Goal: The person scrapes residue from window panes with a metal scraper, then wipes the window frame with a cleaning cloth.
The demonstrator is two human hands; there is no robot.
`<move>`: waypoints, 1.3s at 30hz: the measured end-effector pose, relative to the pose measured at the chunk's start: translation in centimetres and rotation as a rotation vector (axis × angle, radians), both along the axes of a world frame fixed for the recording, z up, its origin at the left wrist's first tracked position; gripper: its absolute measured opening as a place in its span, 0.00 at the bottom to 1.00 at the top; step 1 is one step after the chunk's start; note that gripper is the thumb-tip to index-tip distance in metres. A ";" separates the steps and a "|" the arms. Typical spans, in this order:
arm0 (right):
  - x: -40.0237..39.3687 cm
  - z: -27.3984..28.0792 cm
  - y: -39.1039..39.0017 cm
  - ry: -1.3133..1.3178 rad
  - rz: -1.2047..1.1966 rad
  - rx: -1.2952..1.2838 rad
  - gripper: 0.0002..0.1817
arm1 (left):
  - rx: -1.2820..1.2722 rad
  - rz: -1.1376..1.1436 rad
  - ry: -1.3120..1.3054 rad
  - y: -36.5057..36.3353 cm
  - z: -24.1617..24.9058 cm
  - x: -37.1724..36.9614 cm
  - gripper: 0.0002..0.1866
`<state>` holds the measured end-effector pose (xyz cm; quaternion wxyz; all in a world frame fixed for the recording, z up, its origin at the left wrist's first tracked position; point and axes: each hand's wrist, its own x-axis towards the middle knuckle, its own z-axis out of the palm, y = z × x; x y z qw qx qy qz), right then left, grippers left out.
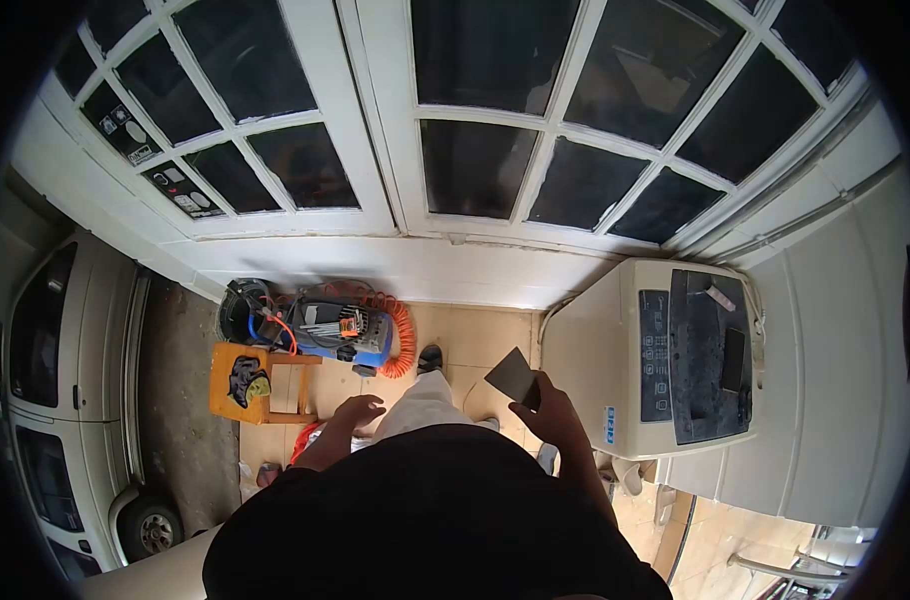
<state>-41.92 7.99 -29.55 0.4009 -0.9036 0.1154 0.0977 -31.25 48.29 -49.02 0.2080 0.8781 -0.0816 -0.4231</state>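
In the head view my right hand (pixel 549 412) grips a flat dark grey sheet of sandpaper (pixel 512 377) by one corner, thumb on one side and fingers on the other. The sheet is held out in front of me, left of the washing machine (pixel 587 360). My left hand (pixel 359 411) hangs beside my white-clad leg, its fingers apart and slightly bent, with nothing visible in it. The orange wooden stool (pixel 237 385) stands nearest to that hand, with a dark and yellow cloth (pixel 249 382) on its seat.
A blue air compressor (pixel 375 340) with a coiled orange hose (pixel 405 335) sits by the white wall. White-framed glass panes (pixel 485 165) rise ahead. A dark bar-shaped object (pixel 734 360) lies on the washer's lid. A silver vehicle (pixel 70 370) stands at left.
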 end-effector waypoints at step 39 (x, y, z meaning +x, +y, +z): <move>5.6 -13.7 37.4 0.559 -0.100 0.101 0.20 | 0.308 0.824 -0.033 42.9 -15.6 10.0 0.51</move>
